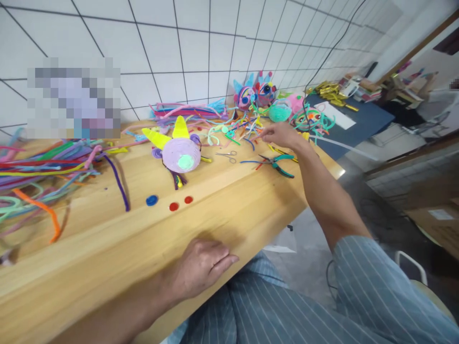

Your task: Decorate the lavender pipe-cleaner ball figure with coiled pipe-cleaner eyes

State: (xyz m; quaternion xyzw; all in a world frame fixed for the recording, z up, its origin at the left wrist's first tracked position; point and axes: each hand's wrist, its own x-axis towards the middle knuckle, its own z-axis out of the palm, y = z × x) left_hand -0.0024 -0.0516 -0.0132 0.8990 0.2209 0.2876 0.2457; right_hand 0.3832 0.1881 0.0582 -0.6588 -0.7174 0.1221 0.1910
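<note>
My left hand (206, 263) rests on the table near its front edge, loosely curled into a fist, with nothing visible in it. Stretched toward the back right, my right hand (281, 134) has bent fingers a little apart over scattered pipe cleaner scraps (251, 126); no held item shows. Pliers with teal handles (276, 165) and small scissors (229, 155) lie nearby. A lilac yarn-wrapped ball (175, 155) with yellow ears and a mint patch sits mid-table. In front of it lie a blue disc (152, 200) and two red discs (174, 206).
Bundles of coloured pipe cleaners (43, 165) cover the left end; another bundle (190, 110) lies along the tiled wall. Finished-looking decorated figures (265, 93) and a mint yarn ball (279, 112) stand at the back right. Beyond is a dark blue surface (369, 117) with gold strips (328, 93).
</note>
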